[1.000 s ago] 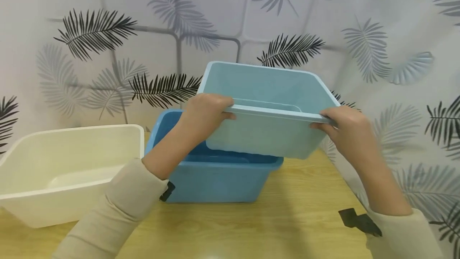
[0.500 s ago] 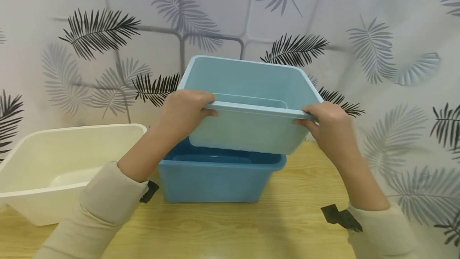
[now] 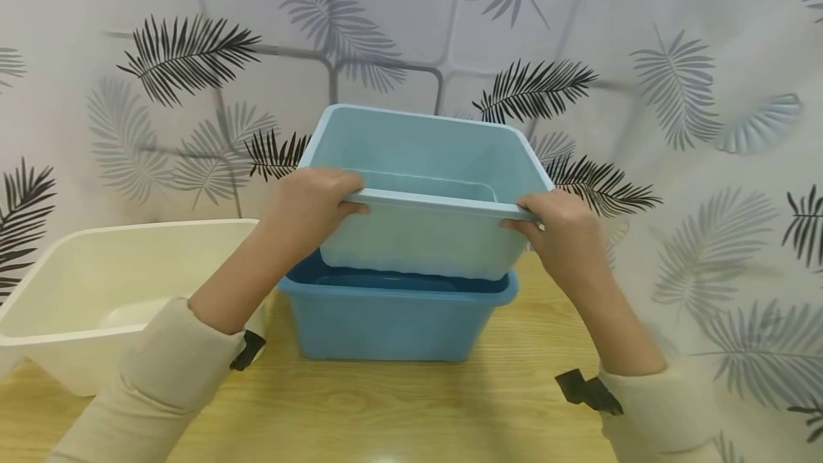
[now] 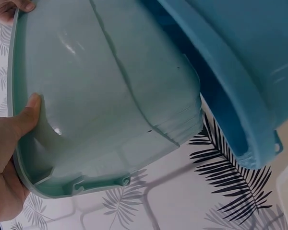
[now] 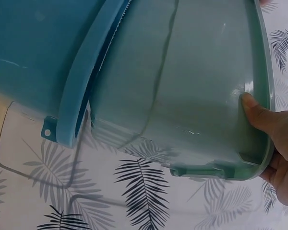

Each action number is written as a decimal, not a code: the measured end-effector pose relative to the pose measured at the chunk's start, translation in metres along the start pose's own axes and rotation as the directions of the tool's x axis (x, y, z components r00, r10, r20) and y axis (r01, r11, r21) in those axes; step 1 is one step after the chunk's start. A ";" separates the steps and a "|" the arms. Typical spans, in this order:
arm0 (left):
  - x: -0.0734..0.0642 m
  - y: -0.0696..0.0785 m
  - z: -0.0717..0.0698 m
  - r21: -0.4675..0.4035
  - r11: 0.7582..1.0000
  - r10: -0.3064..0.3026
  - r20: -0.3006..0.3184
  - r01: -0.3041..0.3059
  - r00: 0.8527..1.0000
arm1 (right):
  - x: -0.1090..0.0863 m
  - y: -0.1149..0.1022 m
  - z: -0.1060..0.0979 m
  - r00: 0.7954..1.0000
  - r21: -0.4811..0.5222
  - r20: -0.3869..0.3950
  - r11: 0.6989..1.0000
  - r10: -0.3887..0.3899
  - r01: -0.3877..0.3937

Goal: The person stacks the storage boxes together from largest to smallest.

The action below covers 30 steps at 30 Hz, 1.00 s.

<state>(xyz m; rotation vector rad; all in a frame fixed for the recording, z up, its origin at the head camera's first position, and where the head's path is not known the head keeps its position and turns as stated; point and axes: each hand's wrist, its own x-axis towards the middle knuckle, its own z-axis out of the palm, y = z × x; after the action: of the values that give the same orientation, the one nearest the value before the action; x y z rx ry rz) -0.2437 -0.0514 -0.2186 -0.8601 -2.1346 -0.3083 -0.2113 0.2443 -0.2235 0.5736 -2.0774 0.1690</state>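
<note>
Two hands (image 3: 315, 200) (image 3: 567, 228) grip one of three basins (image 3: 424, 238) (image 3: 395, 327) (image 3: 148, 259).

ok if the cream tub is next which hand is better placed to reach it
Probably the left hand: it grips the end of the pale blue bin's rim nearer the cream tub, while the right hand grips the far end. Either would have to let go first.

3 rectangular plastic tubs: 1 pale-blue tub (image 3: 421, 236), 1 darker-blue tub (image 3: 394, 324), 1 cream tub (image 3: 141, 266). 1 bare left hand (image 3: 316, 198), 1 bare right hand (image 3: 558, 222), 2 beige sleeves (image 3: 163, 370), 1 wood-grain table (image 3: 386, 406), 1 leaf-patterned backdrop (image 3: 411, 6).
</note>
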 end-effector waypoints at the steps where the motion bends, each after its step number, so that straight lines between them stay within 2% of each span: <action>1: -0.002 0.000 0.000 -0.001 1.000 -0.002 0.001 0.002 1.000 | -0.001 0.000 0.002 1.000 0.003 -0.002 1.000 -0.004 0.004; 10: -0.012 -0.003 0.008 -0.004 1.000 0.010 0.009 -0.009 1.000 | -0.012 -0.001 0.015 0.999 0.014 -0.030 0.999 -0.035 0.035; 24: -0.031 -0.006 0.022 0.014 1.000 0.006 0.003 -0.006 1.000 | -0.028 -0.007 0.030 1.000 0.031 -0.016 0.999 -0.013 0.014; 30: -0.037 -0.007 0.028 0.013 1.000 0.008 -0.014 -0.008 1.000 | -0.033 -0.007 0.036 0.999 0.045 -0.028 0.999 -0.027 0.029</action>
<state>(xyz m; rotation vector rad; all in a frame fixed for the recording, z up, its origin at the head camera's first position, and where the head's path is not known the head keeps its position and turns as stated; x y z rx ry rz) -0.2481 -0.0604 -0.2644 -0.8567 -2.1173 -0.2958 -0.2206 0.2366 -0.2718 0.6241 -2.0420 0.2069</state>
